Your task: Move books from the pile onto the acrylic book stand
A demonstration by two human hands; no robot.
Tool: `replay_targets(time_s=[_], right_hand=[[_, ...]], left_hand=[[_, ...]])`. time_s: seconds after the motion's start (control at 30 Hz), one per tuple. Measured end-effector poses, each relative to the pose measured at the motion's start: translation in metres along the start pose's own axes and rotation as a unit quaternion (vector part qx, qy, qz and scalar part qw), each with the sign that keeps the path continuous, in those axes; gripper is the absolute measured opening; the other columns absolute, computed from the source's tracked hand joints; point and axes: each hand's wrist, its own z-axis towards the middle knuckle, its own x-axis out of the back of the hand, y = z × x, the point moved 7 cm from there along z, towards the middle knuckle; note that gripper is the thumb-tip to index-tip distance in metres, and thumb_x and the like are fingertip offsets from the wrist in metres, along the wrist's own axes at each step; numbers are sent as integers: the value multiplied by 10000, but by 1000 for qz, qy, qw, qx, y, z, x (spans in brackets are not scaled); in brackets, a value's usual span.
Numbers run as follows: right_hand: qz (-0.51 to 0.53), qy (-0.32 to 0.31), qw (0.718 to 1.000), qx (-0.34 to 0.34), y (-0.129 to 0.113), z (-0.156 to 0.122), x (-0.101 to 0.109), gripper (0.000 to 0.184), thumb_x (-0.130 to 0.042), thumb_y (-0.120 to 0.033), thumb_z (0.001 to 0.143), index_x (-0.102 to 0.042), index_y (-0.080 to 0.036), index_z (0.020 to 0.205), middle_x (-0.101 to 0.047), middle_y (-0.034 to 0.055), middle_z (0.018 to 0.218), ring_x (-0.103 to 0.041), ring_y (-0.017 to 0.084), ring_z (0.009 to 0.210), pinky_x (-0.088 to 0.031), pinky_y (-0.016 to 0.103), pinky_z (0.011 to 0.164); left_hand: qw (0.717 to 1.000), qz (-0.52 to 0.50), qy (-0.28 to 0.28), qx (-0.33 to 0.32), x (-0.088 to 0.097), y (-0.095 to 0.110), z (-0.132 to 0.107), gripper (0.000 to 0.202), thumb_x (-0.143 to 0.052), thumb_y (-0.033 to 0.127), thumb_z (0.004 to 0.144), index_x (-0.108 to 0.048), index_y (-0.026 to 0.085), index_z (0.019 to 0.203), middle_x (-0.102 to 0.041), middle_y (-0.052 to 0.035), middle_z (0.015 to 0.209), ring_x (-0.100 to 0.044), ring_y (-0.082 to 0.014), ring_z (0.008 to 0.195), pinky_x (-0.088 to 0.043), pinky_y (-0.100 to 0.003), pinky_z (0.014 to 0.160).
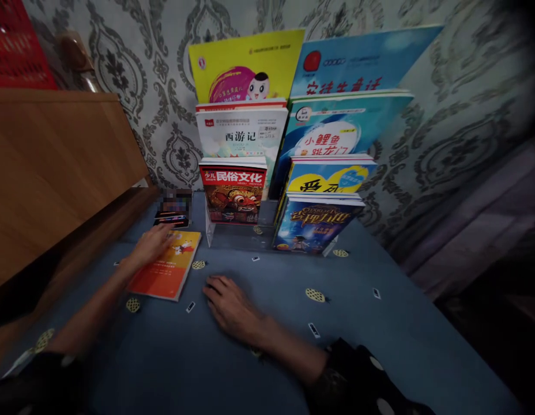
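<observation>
left hand (153,245) fingers loose atop orange book (170,268), no grip; right hand (228,305) flat, empty on table (380,346); other books (235,187) stood in rack (209,230), orange book outside.

Left hand (151,243): lay palm down on the top edge of an orange book (168,266), fingers spread.
Orange book: lay flat on the blue cloth (380,340), left of the stand.
Right hand (230,306): rested flat on the cloth, apart from the book, holding nothing.
Stand (233,233): clear, tiered, against the patterned wall (444,109).
Left stack: red book (233,190) in front, white book (241,131) behind, yellow book (245,66) at the back.
Right stack: dark blue book (313,225) in front, more blue books rising behind.
Wooden board (51,167): stood at the left.
</observation>
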Motion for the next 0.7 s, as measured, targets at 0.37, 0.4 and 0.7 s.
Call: replay_targets(time_s=[0.37,0.4,0.7], right_hand=[[-4,13,1000,14,1,0,-1,269,-536,-172,970,-662,-122,1202,-632,146,1305,-539,242,1247,-480,409,1078],[-4,17,1000,14,1,0,0,262,-536,-167,968,-667,-124,1190,-632,148,1302,-545,242,1238,-485,409,1073],[-9,58,998,-30,7,-7,6,296,-530,-122,948,-645,-116,1222,-603,191,1328,-529,283,1268,-471,479,1056]], left_hand=[[1000,-5,2,14,-48,-15,18,514,-322,374,1006,-591,131,1371,-550,-119,1477,-431,-259,1429,-305,-417,1208],[1000,-6,5,9,-48,-14,14,513,-321,376,1006,-592,140,1372,-557,-114,1471,-438,-259,1425,-309,-424,1208],[998,-47,18,-25,-58,3,-35,557,-296,313,978,-491,86,1448,-490,-145,1524,-346,-272,1483,-267,-485,1232]])
